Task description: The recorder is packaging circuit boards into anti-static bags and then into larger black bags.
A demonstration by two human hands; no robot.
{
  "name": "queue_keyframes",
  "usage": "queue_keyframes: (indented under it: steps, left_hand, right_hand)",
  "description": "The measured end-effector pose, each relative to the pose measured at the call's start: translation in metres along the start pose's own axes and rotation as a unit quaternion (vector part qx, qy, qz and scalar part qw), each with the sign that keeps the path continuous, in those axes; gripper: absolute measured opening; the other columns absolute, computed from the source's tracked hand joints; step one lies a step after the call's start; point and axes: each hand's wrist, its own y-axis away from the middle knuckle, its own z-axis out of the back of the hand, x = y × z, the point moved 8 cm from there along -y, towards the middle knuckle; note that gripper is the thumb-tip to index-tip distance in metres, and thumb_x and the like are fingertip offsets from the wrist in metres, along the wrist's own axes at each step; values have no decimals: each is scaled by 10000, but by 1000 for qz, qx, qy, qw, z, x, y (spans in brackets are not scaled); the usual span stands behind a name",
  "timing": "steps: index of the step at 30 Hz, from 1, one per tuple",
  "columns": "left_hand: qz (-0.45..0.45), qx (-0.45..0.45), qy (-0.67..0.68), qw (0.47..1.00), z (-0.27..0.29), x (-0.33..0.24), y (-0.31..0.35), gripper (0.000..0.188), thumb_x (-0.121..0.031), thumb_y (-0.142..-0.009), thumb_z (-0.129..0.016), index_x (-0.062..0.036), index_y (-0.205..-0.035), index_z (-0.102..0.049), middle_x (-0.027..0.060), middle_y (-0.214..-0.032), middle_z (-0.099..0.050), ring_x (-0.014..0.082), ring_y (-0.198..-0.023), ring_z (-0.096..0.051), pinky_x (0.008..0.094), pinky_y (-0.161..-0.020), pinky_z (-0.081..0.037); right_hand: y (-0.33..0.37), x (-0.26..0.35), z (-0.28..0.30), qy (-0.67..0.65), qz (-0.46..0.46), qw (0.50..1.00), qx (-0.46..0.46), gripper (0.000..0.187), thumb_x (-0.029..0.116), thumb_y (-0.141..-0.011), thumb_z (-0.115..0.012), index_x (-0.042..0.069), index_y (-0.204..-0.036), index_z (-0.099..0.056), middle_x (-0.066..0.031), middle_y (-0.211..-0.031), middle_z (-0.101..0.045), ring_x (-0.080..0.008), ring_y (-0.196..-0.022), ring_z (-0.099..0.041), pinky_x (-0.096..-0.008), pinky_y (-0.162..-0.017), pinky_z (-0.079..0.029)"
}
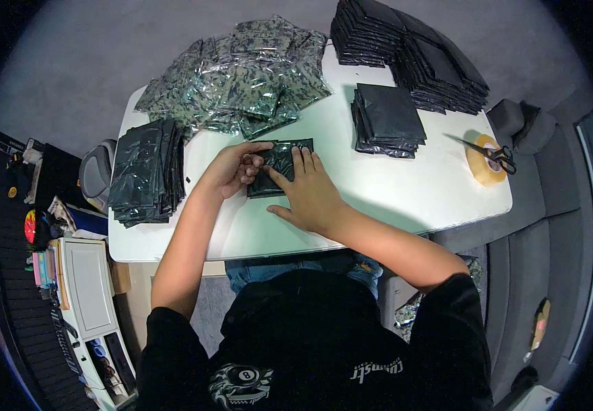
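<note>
A flat, folded black plastic package [279,162] lies on the white table in front of me. Its glossy surface shows creases. My right hand [308,190] rests flat on its right part, fingers stretched out and spread. At its left edge is my left hand [233,168], turned on its side. One finger of that hand reaches along the package's far edge, while the others curl in. Whatever these curled fingers hold, if anything, is hidden.
On the white table [255,236] are a leaning black package stack [147,171], clear-wrapped camouflage-patterned packs [241,75], a smaller black stack [389,120] and large black stacks [440,65]. Black scissors [503,161] lie over a tape roll [481,168]. A grey sofa [550,185] stands right.
</note>
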Motion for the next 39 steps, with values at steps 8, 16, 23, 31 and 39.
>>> queue_keyframes:
  steps: [8,16,23,31,39]
  left_hand:
    - [-1,1,3,1000,7,4,-5,355,-238,-1098,-548,-42,-1352,-701,-20,-768,-637,60,-578,-510,197,-477,-393]
    - [-3,-7,-17,1000,11,2,-8,300,-234,-1085,-600,-42,-1273,-734,24,-776,-681,89,-581,-550,244,-471,-402]
    - [-80,-131,-363,919,6,-33,-6,273,-248,-1069,-633,-91,-1230,-789,53,-720,-677,141,-520,-605,289,-474,-470]
    - [-377,-135,-608,685,-35,-53,30,345,-240,-1064,-640,-76,-1356,-727,196,-1466,-643,406,-1394,-557,469,-1173,-445]
    - [-301,-129,-720,612,-29,-13,46,613,-399,-1150,-400,23,-1588,-480,182,-1707,-413,436,-1619,-270,573,-1307,-255]
  right_hand:
    - [-3,1,10,-9,3,1000,20,795,651,-963,-662,166,-1581,-543,-415,-1634,-342,-624,-1441,-437,-602,-1239,-336]
    - [-16,3,14,28,6,994,106,787,695,-924,-683,172,-1503,-581,-404,-1626,-393,-638,-1407,-488,-598,-1180,-421]
    - [-16,3,10,57,21,990,124,859,719,-944,-641,174,-1594,-508,-439,-1597,-405,-646,-1394,-498,-589,-1167,-444]
    - [-13,1,11,57,28,989,133,878,722,-948,-631,136,-1592,-512,-445,-1581,-420,-650,-1384,-506,-584,-1137,-478]
    - [3,-26,12,-15,-7,994,112,770,554,-1062,-539,12,-1598,-435,-318,-1674,-383,-453,-1569,-366,-593,-1258,-319]
